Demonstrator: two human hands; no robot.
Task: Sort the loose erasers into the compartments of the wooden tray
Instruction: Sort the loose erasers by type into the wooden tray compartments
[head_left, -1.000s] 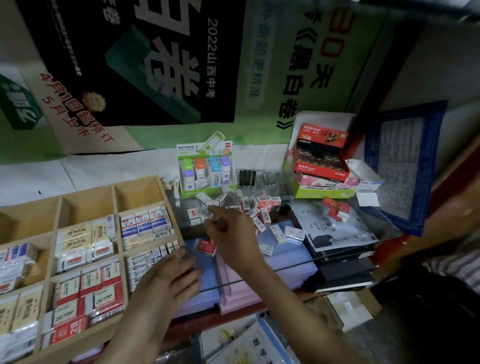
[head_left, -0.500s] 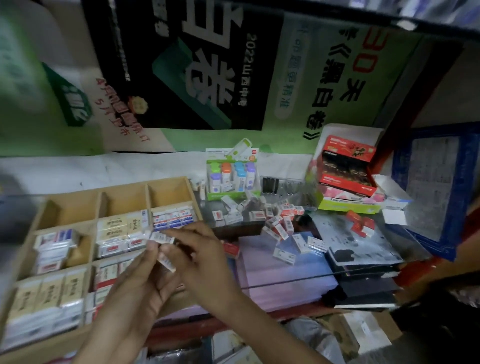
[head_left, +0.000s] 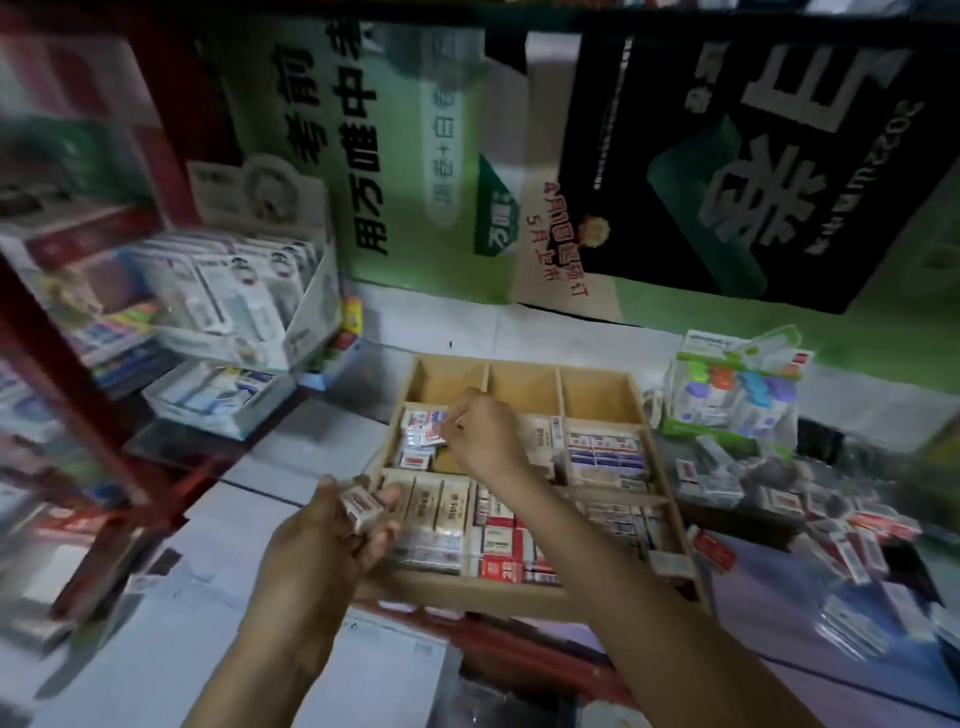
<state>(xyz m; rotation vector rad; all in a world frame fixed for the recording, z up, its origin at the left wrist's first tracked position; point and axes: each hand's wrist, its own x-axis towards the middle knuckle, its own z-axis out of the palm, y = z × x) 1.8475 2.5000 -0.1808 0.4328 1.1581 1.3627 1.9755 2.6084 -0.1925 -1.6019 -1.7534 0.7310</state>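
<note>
The wooden tray (head_left: 524, 595) lies in the middle of the view, with most compartments filled with packed erasers and the three far ones bare. My right hand (head_left: 483, 439) reaches over the left compartment of the second row and pinches a small white eraser (head_left: 428, 432) above the erasers stacked there. My left hand (head_left: 332, 540) hovers at the tray's left edge and holds a few white erasers with red labels (head_left: 361, 504). A pile of loose erasers (head_left: 841, 525) lies to the right of the tray.
A green display box of correction tapes (head_left: 735, 389) stands behind the loose pile. Boxes of stationery (head_left: 234, 306) sit on a red shelf at left. Posters cover the back wall. White paper (head_left: 218, 571) lies left of the tray.
The view has swung left, so the tray now sits in the middle. My right hand has carried an eraser from in front of me to the tray's left compartment. My left hand keeps its erasers.
</note>
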